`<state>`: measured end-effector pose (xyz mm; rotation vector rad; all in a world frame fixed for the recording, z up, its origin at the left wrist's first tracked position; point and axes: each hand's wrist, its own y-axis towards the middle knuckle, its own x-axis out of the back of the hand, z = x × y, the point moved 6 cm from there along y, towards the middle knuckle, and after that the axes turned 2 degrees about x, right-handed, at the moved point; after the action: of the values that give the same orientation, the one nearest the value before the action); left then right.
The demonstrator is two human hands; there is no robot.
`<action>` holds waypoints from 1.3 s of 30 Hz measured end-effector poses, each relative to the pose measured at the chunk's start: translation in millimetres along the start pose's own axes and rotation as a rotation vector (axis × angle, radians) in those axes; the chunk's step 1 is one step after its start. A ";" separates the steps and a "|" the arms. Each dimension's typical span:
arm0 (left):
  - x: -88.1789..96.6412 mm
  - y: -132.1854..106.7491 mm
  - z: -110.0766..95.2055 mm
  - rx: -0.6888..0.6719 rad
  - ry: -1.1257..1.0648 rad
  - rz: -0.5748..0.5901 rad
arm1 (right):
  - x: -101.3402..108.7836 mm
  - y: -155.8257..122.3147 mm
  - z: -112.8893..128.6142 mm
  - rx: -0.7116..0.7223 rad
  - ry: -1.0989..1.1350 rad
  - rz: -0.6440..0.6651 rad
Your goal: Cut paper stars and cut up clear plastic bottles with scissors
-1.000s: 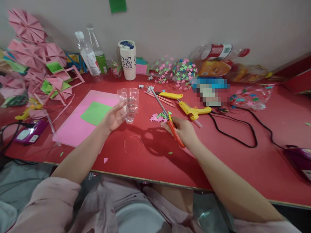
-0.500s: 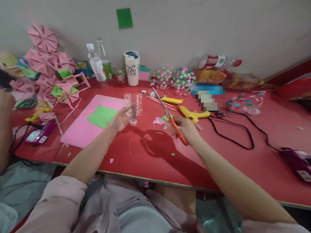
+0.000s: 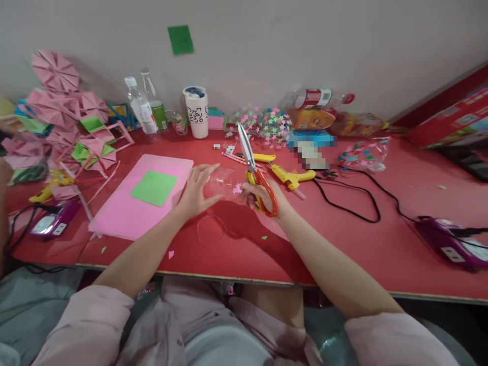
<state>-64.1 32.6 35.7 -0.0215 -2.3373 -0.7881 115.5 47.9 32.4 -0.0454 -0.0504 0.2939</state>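
Observation:
My left hand [image 3: 199,192] is closed around one end of a clear cut plastic bottle piece [image 3: 223,180], which is turned on its side above the red table. My right hand [image 3: 267,198] grips scissors [image 3: 249,157] with orange and yellow handles. Their blades point up and away, slightly parted. The right fingertips are close to the bottle piece's other end; whether they touch it I cannot tell. Pink paper stars [image 3: 237,189] show beside those fingers, partly covered. A thin clear plastic ring [image 3: 211,231] lies on the table below my hands.
On the left lie pink sheets [image 3: 114,211] with a green paper [image 3: 154,188]. A yellow glue gun [image 3: 292,178] and yellow cutter [image 3: 261,157] lie right of centre. Bottles [image 3: 141,109], a white tumbler [image 3: 197,114] and star-covered balls [image 3: 276,127] line the wall. Pink paper shapes [image 3: 57,101] stand far left.
The bottle piece has tipped from upright onto its side. My right hand has come left to it with the scissors, whose blades now point more upright. The view has shifted right.

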 end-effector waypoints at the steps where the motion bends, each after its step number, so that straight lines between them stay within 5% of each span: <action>1: -0.1 -0.8 -2.4 -0.022 0.039 -0.007 | 1.2 -0.6 0.0 0.014 -0.001 -0.008; 11: -4.4 -3.1 -20.7 -0.150 0.206 -0.058 | 6.5 0.2 -5.8 0.071 -0.019 -0.112; 18: 1.1 9.1 4.1 0.084 -0.043 -0.091 | 28.8 5.4 0.8 0.138 0.022 -0.265; 21: 9.2 19.1 15.2 0.304 -0.222 -0.188 | 35.7 11.5 3.2 0.118 0.067 -0.285; 24: -8.1 22.8 16.6 0.585 -0.475 0.024 | 39.0 15.3 2.6 0.125 0.097 -0.311; 27: -29.8 18.1 -0.1 0.599 -0.581 0.296 | 39.5 13.6 -4.0 0.124 0.091 -0.345; 34: -50.3 -1.4 -13.4 0.629 -1.229 0.250 | 30.9 -0.8 -14.1 0.150 -0.108 -0.341; 39: -55.3 -8.0 -10.3 0.757 -1.365 0.220 | 9.6 -11.4 -5.3 0.309 -0.469 -0.230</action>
<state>-16.5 30.7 4.6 -0.6455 -3.6246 0.5019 128.3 39.5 28.1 0.3361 -0.4715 0.0744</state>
